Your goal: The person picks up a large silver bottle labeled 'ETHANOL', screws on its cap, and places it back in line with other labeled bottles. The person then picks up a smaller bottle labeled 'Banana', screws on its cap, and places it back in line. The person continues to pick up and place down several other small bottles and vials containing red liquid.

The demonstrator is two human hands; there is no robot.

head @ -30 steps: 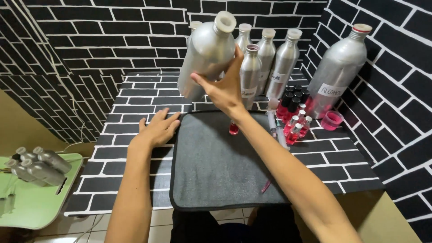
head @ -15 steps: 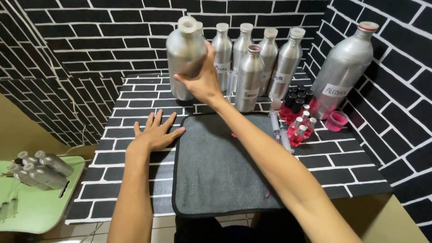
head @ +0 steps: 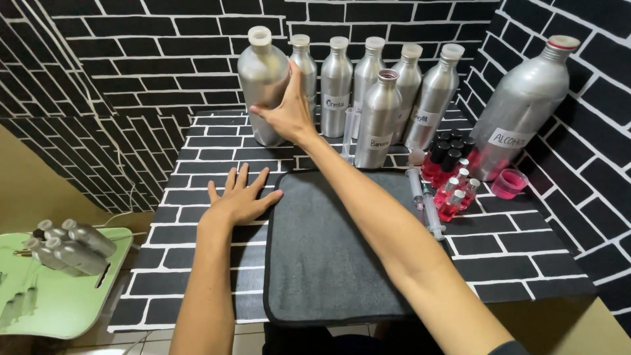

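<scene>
The right hand (head: 287, 112) wraps its grip around a smooth, round aluminium bottle (head: 261, 85) standing upright at the desk's (head: 197, 171) back-left. The left hand (head: 240, 200) lies flat, fingers spread, touching the soft grey mat (head: 328, 263).

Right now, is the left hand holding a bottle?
No, the left hand lies flat and empty on the brick-patterned table beside the grey mat.

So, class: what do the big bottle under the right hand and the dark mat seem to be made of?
Big bottle: probably brushed aluminium, given its matte silver sheen; the pale cap looks plastic. The right hand grips it. Dark mat: apparently soft grey fabric, fuzzy and non-reflective.
</scene>
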